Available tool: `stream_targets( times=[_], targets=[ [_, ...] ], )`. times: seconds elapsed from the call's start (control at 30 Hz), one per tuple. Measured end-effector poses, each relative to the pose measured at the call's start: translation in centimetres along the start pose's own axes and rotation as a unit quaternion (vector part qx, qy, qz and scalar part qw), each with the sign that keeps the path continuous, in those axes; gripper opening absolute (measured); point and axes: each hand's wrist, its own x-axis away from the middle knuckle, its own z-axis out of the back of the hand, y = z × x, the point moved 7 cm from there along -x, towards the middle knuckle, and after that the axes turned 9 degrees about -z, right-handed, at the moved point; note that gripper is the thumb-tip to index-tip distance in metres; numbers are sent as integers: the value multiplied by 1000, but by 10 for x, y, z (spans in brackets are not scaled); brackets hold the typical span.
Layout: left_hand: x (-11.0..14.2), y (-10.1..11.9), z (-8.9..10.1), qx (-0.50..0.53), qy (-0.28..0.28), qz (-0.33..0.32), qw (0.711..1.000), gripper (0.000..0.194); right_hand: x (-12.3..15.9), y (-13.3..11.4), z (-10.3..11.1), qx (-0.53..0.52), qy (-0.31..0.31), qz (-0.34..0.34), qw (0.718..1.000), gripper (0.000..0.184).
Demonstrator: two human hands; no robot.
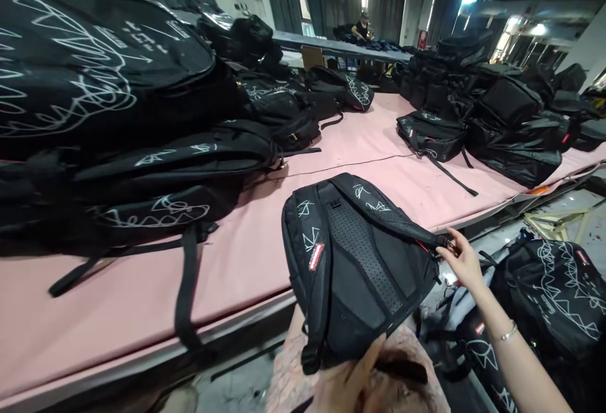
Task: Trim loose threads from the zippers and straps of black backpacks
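Head view: in front of me is a black backpack (pixel 367 261), and its back panel is facing up. The upper part is over the pink desk (pixel 227 287), and the lower part comes out past the near edge, above my patterned clothing (pixel 288 362).

My right hand (pixel 466 264) is at the right side of the backpack. Its fingers are closed in a pinch on the lower end of one strap (pixel 391 208). A thin bracelet (pixel 509 332) is on this wrist. My left hand (pixel 357 378) is at the bottom edge of the backpack, with one finger lying along this edge. The hand is blurred and partly covered, so I cannot tell how far its fingers are open, or if they grip the edge.

The other strap (pixel 322 293) runs down the left side and carries a red label (pixel 315 257). Both straps have white scribbles.

On my left, large black bags (pixel 142 103) are piled on the desk, also with white scribbles. Further along, to the right, a small bag (pixel 433 135) lies beside a dark heap (pixel 506 110). Below the desk, at my right, there is one more scribbled bag (pixel 553 293). Far behind, a person (pixel 362 28) is at another desk (pixel 307 41).
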Motion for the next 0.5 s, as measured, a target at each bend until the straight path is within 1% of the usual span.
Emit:
stream_targets(
  times=[0.07,0.13,0.2,0.23,0.3,0.37,0.43,0.5],
  targets=[
    [-8,-1,-21,-58,-40,-37,997,48,-22,11,7,-7,-60,-20,998,46],
    [-14,-9,-35,-156,-63,-43,985,50,-31,14,4,-17,-127,-25,991,40],
    [-18,-18,-41,-240,-81,-53,966,52,-30,11,-3,-22,-168,-25,985,39],
    [-18,-22,-40,-266,-90,-61,958,53,-26,9,-8,-25,-182,-25,983,40],
    [-15,-29,-33,-280,-105,-87,950,55,-12,3,-19,-32,-204,-26,978,40],
    [-7,-38,-17,-274,-120,-87,950,58,8,-4,-37,-38,-225,-29,973,39],
    [3,-49,4,-266,-126,-51,954,62,33,-11,-63,-49,-263,-37,963,40],
    [12,-55,26,-250,-112,-2,962,61,62,-22,-96,-74,-326,-46,941,42]
  ],
)
